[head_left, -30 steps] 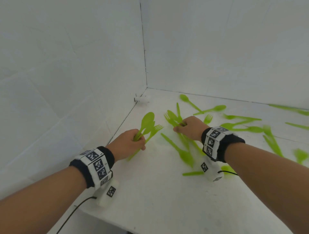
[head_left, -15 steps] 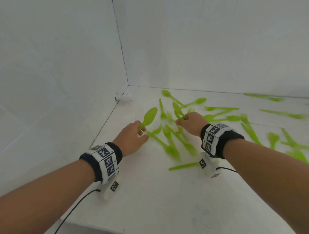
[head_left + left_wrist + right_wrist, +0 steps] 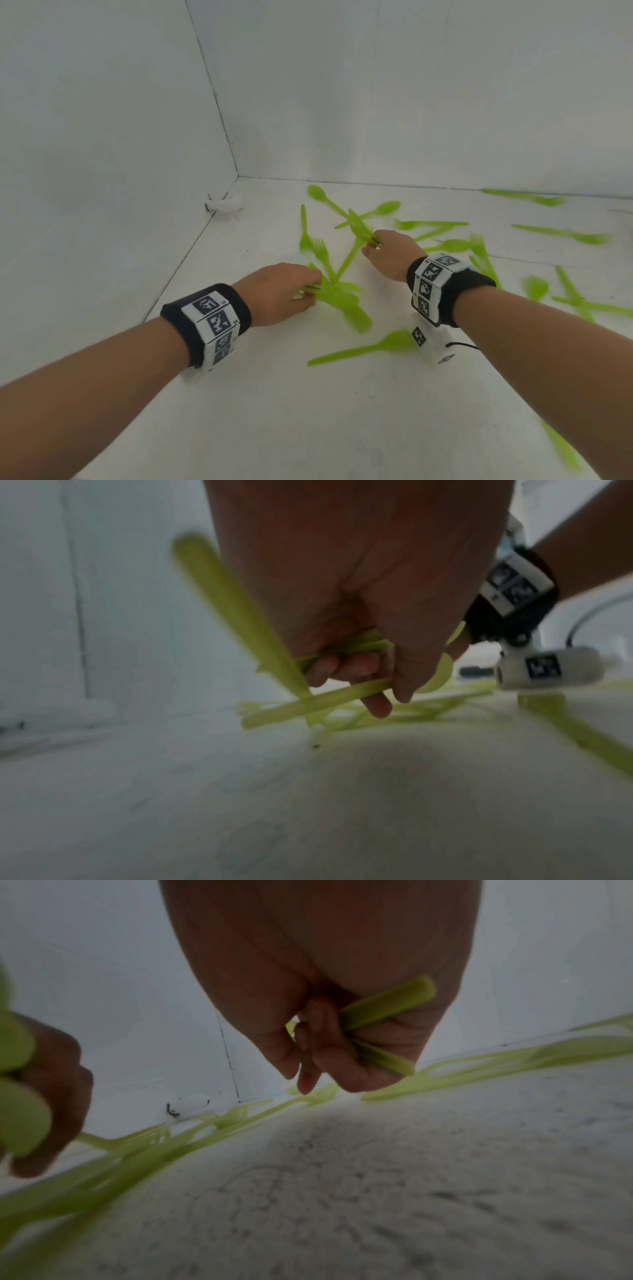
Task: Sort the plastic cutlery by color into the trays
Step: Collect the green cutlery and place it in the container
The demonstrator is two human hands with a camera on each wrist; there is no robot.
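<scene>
on white tabletop (image 3: 308, 428) by corner walls, each hand grips green cutlery (image 3: 346, 301).

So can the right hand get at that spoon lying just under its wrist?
Probably not easily: the right hand already grips a bundle of cutlery, and the spoon lies behind it, its bowl tucked under the wrist camera. Nothing else covers it.

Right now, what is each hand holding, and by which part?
The left hand grips a bunch of green cutlery by the handles. The right hand grips a smaller green bunch, also by the handles.
</scene>
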